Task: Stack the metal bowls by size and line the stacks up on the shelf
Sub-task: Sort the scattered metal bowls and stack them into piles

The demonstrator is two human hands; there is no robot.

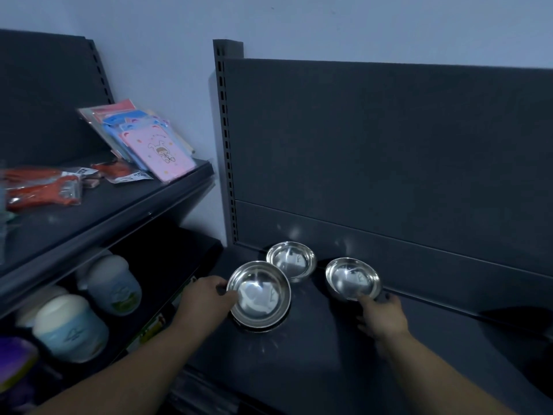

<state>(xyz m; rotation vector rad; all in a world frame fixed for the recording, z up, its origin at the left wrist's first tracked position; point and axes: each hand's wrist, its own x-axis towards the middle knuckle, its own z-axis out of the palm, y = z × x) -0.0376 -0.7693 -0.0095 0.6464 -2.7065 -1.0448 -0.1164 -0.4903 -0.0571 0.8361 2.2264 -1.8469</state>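
Three metal bowls sit on the dark shelf (pixel 299 369), all mouth up. The big bowl (pixel 258 295) is front-left. The back bowl (pixel 291 260) is just behind it, close to the back panel (pixel 389 145). The right bowl (pixel 353 278) is off to the right, apart from the other two.

The big bowl's far rim overlaps the back bowl's near edge in view; can't tell whether they touch. A second rim line shows under the big bowl's near edge. It may be another bowl nested below, but that's unclear.

Left hand (pixel 206 298) is at the big bowl's left rim with fingers curled. The thumb tip goes over the rim to the inside and the rest wrap the outside, so it grips the rim.

Right hand (pixel 384 316) is at the right bowl's near rim, fingers curled. One fingertip is on the rim edge and the others wrap low on the bowl's right side, so it holds the bowl. The light is dim and exact finger placement is fuzzy.

A slotted upright post (pixel 223 145) stands at the left end of the back panel. To the left, a side shelf (pixel 119 205) carries pink and blue packets (pixel 158 154) leaning back and red packs (pixel 42 187) lying flat. White-lidded jars (pixel 71 327) sit on the level below.
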